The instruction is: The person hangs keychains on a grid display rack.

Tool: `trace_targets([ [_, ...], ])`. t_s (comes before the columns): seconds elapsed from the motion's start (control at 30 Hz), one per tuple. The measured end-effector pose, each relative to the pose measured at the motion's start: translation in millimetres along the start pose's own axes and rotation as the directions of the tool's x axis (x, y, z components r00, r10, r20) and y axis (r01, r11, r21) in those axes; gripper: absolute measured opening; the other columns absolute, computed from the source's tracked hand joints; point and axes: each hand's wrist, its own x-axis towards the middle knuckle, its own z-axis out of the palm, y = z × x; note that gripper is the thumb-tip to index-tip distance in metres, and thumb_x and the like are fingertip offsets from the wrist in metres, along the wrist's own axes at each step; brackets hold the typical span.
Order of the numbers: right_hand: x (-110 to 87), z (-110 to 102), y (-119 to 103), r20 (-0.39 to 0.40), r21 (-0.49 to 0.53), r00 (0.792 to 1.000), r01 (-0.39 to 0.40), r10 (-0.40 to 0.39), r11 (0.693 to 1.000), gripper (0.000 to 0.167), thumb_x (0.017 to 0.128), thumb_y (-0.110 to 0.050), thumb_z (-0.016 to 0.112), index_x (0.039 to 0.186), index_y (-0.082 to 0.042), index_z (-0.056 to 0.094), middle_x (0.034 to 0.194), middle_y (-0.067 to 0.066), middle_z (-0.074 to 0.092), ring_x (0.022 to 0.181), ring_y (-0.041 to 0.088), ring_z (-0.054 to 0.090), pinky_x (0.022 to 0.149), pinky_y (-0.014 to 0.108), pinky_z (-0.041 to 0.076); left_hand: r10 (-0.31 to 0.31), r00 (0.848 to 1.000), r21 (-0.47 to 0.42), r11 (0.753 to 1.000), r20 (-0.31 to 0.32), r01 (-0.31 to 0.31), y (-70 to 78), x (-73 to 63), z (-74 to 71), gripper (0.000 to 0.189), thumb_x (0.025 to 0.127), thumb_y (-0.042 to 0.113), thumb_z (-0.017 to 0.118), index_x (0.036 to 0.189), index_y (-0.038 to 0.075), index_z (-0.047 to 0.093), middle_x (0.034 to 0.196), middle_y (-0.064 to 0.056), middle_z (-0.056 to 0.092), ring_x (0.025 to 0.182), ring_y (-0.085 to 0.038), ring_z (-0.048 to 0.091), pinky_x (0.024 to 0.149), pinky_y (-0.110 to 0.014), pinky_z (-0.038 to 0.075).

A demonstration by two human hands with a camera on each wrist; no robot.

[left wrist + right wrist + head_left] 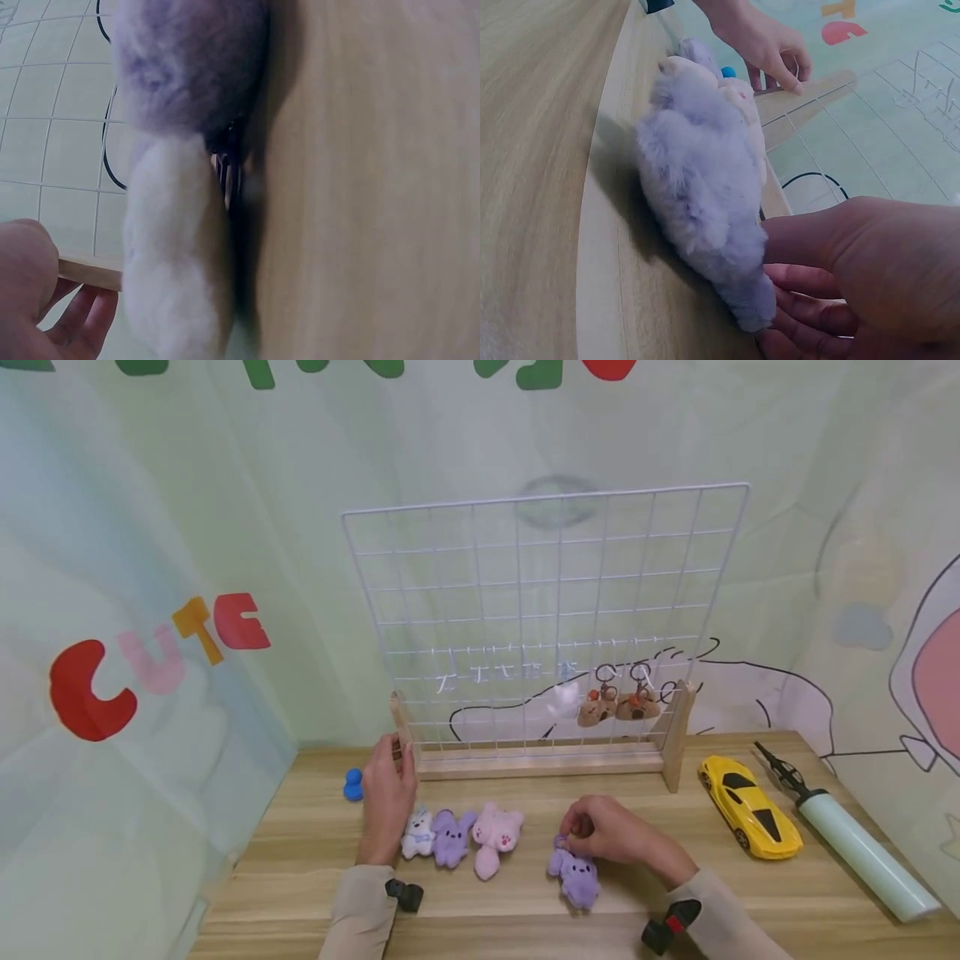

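My left hand (387, 793) holds the left wooden foot (402, 722) of a stand that carries a white wire grid (472, 504). At the table's middle right, my right hand (611, 831) pinches the ring at the top of a purple plush keychain (580, 885). That plush lies close over the wood, and its fuzzy body (705, 180) fills the middle of the right wrist view. Between the hands lie a white plush (418, 839), a long-eared purple plush (452, 841) and a pink plush (496, 833) in a row.
Two brown plush keychains (637, 706) hang by rings at the grid's lower right, with several small hooks (480, 674) beside them. A yellow toy car (750, 810) and a pale green hand pump (866, 852) lie at right. Left of the stand sits a small blue object (353, 785).
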Motion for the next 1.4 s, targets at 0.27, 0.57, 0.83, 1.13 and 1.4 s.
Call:
trace_targets([
  [0.27, 0.6, 0, -1, -0.003, 0.005, 1.0, -0.004, 0.004, 1.0, 0.013, 0.088, -0.008, 0.086, 0.094, -0.011, 0.075, 0.085, -0.005, 0.07, 0.079, 0.004, 0.06, 0.068, 0.02, 0.054, -0.008, 1.0, 0.004, 1.0, -0.001, 0.008, 0.1, 0.1, -1.1, 0.025, 0.108, 0.015, 0.067, 0.124, -0.004, 0.066, 0.117, -0.024, 0.074, 0.108, -0.041, 0.076, 0.084, -0.051, 0.069],
  [0.57, 2.6, -2, 1, -0.01, 0.068, 0.999, -0.033, 0.034, 0.997, 0.009, 0.091, -0.007, 0.084, 0.094, -0.009, 0.076, 0.086, -0.003, 0.074, 0.078, 0.009, 0.066, 0.066, 0.022, 0.057, -0.022, 1.0, 0.0, 1.0, 0.011, 0.022, 2.5, 1.8, -2.2, 0.026, 0.108, 0.016, 0.068, 0.124, -0.005, 0.066, 0.118, -0.025, 0.074, 0.109, -0.041, 0.076, 0.086, -0.051, 0.069],
  [0.83, 3.6, -6, 3, -0.047, 0.065, 0.999, -0.017, 0.02, 0.998, 0.008, 0.093, -0.012, 0.083, 0.093, -0.013, 0.075, 0.086, -0.005, 0.073, 0.078, 0.007, 0.065, 0.067, 0.022, 0.057, -0.014, 1.0, -0.001, 1.0, 0.007, 0.014, 2.6, 2.3, -1.4, 0.026, 0.108, 0.016, 0.068, 0.124, -0.005, 0.066, 0.117, -0.025, 0.074, 0.109, -0.041, 0.077, 0.085, -0.051, 0.069],
  [1.13, 8.9, -18, -17, -0.216, 0.117, 0.976, 0.031, -0.005, 0.993, 0.004, 0.098, -0.017, 0.081, 0.097, -0.019, 0.077, 0.094, -0.007, 0.08, 0.085, 0.012, 0.071, 0.074, 0.024, 0.061, -0.025, 1.0, -0.002, 1.0, 0.008, 0.025, 2.7, 1.3, -1.5, 0.025, 0.108, 0.015, 0.069, 0.125, -0.003, 0.066, 0.118, -0.024, 0.074, 0.109, -0.04, 0.077, 0.086, -0.049, 0.069],
  [1.4, 17.5, -27, -41, -0.433, 0.254, 0.901, 0.106, 0.015, 0.961, 0.01, 0.097, -0.022, 0.084, 0.103, -0.017, 0.078, 0.101, 0.002, 0.082, 0.089, 0.016, 0.074, 0.075, 0.024, 0.061, -0.022, 1.0, -0.006, 1.0, 0.007, 0.022, 1.5, -0.4, -0.2, 0.026, 0.109, 0.016, 0.067, 0.126, -0.003, 0.066, 0.119, -0.025, 0.074, 0.11, -0.041, 0.077, 0.086, -0.05, 0.069],
])
